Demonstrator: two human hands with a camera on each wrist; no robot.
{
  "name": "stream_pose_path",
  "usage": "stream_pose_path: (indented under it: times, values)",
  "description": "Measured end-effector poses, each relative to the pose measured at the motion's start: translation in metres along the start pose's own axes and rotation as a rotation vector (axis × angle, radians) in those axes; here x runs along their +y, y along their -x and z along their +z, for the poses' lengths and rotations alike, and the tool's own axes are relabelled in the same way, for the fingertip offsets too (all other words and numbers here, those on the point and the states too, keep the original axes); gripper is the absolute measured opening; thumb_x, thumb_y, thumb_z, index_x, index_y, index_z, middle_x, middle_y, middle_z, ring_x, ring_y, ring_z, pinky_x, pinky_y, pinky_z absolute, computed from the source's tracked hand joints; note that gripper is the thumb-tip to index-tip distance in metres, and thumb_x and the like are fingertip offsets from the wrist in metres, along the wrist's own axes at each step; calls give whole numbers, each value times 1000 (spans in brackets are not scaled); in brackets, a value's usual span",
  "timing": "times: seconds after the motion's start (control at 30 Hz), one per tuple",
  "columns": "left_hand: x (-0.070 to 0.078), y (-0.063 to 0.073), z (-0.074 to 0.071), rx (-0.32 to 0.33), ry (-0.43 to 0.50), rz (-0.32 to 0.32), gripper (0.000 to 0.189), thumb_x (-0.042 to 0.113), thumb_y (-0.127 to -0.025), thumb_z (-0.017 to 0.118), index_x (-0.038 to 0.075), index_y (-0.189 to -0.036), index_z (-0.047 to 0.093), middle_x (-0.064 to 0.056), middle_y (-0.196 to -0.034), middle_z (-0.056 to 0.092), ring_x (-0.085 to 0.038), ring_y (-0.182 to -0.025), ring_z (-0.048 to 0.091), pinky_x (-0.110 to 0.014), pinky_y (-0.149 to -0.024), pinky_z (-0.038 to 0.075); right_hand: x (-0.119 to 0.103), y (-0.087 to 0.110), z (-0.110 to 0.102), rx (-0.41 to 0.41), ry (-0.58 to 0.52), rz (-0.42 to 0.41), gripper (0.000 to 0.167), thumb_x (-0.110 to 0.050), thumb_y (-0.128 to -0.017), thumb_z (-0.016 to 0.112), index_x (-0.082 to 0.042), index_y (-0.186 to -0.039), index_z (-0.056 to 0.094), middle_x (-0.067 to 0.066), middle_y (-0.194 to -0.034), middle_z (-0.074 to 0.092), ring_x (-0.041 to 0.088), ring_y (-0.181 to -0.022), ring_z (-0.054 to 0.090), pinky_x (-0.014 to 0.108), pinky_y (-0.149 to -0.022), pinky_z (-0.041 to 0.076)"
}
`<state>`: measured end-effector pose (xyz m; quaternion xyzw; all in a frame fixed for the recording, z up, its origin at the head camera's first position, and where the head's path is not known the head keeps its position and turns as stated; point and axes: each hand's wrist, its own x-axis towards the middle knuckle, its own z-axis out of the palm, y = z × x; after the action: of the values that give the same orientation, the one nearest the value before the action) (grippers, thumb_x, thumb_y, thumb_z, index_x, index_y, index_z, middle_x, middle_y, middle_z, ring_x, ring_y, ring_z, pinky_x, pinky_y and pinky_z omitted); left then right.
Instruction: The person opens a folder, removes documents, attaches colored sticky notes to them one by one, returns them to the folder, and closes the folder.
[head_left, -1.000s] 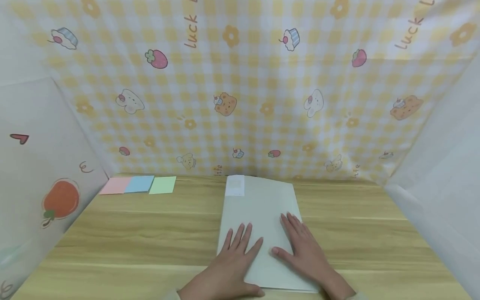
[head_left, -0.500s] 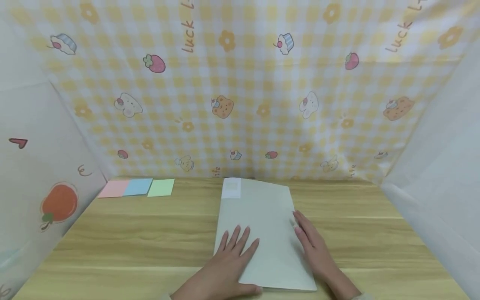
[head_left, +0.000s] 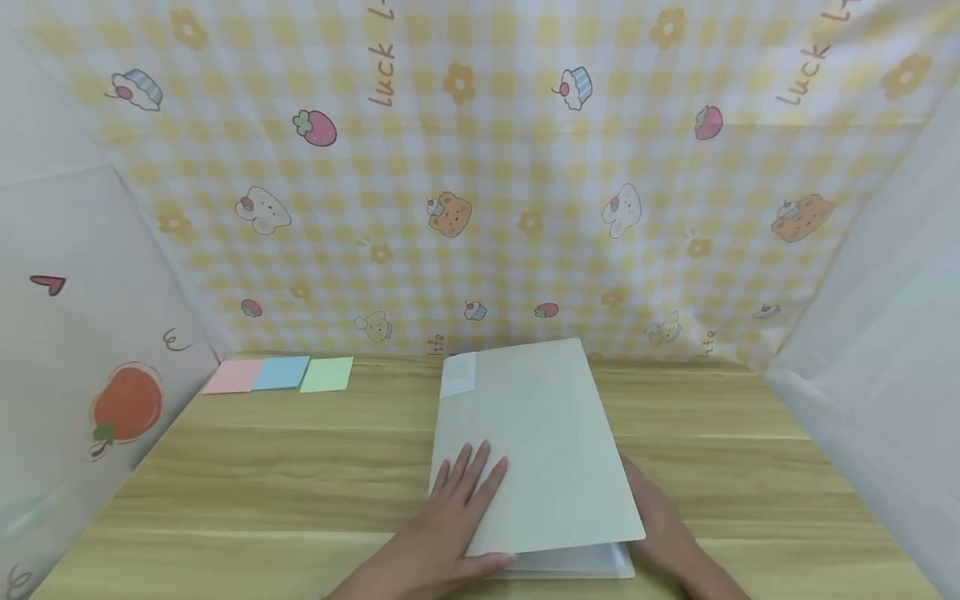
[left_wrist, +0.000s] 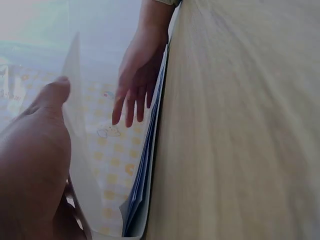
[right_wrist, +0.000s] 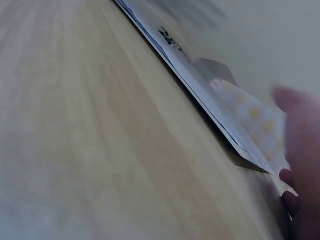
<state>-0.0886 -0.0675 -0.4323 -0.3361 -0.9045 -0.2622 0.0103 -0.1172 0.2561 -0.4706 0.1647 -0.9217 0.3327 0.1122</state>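
A pale grey-green folder (head_left: pixel 547 450) lies in front of me in the head view, its front cover lifted along the right side. Beneath the cover a whitish inside (head_left: pixel 577 562) shows at the near edge, and the left wrist view reveals a stack of sheets (left_wrist: pixel 142 180). My left hand (head_left: pixel 450 521) rests on the left part of the cover with fingers straight and spread. My right hand (head_left: pixel 663 521) is at the raised right edge, its fingers hidden there by the cover. From the left wrist, that right hand (left_wrist: pixel 137 82) appears under the cover with straight fingers.
Pink (head_left: pixel 232 377), blue (head_left: pixel 281 372) and green (head_left: pixel 327 375) paper squares lie at the table's back left. A yellow checked cloth (head_left: pixel 510 167) hangs behind the wooden table (head_left: pixel 300 475). White sheets (head_left: pixel 900 317) hang at both sides.
My right hand has moved from the top of the cover to its right edge and under it. The cover has risen on that side. My left hand has stayed on the cover.
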Motion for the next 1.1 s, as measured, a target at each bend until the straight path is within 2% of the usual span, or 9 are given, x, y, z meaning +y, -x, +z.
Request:
stream_pose_path:
  times: [0.1, 0.17, 0.3, 0.43, 0.57, 0.77, 0.83, 0.97, 1.1]
  values:
    - [-3, 4, 0, 56, 8, 29, 93, 74, -96, 38, 17, -164, 11, -20, -170, 7, -45, -156, 7, -29, -127, -13, 4, 4, 6, -41, 121, -113, 63, -44, -92, 71, -25, -148, 49, -7, -149, 55, 23, -134, 56, 33, -108, 47]
    - [-6, 6, -1, 97, -1, 57, 92, 74, -97, 33, 15, -164, 10, -21, -170, 8, -47, -155, 10, -15, -119, -21, 5, 6, 8, -50, 207, -203, 68, -55, -86, 74, -32, -145, 51, -7, -149, 55, 19, -136, 54, 26, -118, 35]
    - [-10, 9, -2, 169, -40, 95, 92, 74, -98, 24, 11, -164, 10, -22, -169, 12, -47, -154, 15, -14, -121, -16, 3, 6, 9, -29, 372, -397, 67, -61, -84, 72, -33, -142, 57, 6, -153, 53, 14, -151, 34, 23, -129, 1]
    - [-13, 15, -6, 192, -36, 79, 93, 75, -98, 21, 11, -164, 8, -17, -171, 11, -38, -157, 12, -35, -130, 11, -2, 5, 5, -97, 406, -385, 54, -61, -89, 66, -35, -136, 64, 8, -158, 46, 20, -155, 26, 22, -127, -11]
    - [-17, 23, -12, 223, -26, 64, 92, 72, -98, 23, 11, -164, 7, -12, -172, 12, -25, -159, 10, -47, -121, 33, -6, 5, 3, -176, 413, -322, 52, -64, -92, 60, -25, -125, 72, 9, -161, 38, 36, -151, 33, 20, -125, -15]
    - [-27, 36, -16, 308, -38, 99, 88, 65, -102, 31, 3, -162, 12, -15, -169, 23, -9, -157, 15, -12, -123, 12, -6, 4, 3, -178, 477, -365, 74, -66, -93, 57, -26, -154, 44, 6, -167, 30, 36, -151, 34, 23, -125, -17]
    - [-29, 40, -18, 319, -22, 107, 86, 61, -103, 36, 2, -162, 12, -15, -168, 24, -4, -155, 17, -15, -122, 22, -6, 4, 3, -171, 496, -377, 77, -66, -93, 56, -30, -157, 36, 6, -167, 30, 37, -150, 35, 23, -125, -17]
    - [-32, 47, -22, 341, -4, 121, 82, 54, -106, 36, -3, -160, 12, -13, -170, 21, -21, -147, 42, -35, -105, 53, -7, 5, 2, -176, 510, -374, 76, -67, -93, 55, -32, -157, 36, 6, -167, 31, 37, -149, 36, 22, -125, -17]
    - [-34, 56, -26, 384, -5, 120, 75, 45, -109, 36, -6, -159, 12, -11, -170, 22, -31, -134, 58, -42, -98, 58, -5, 4, 2, -183, 517, -377, 76, -68, -93, 54, -32, -158, 36, 6, -167, 30, 36, -150, 36, 23, -125, -17]
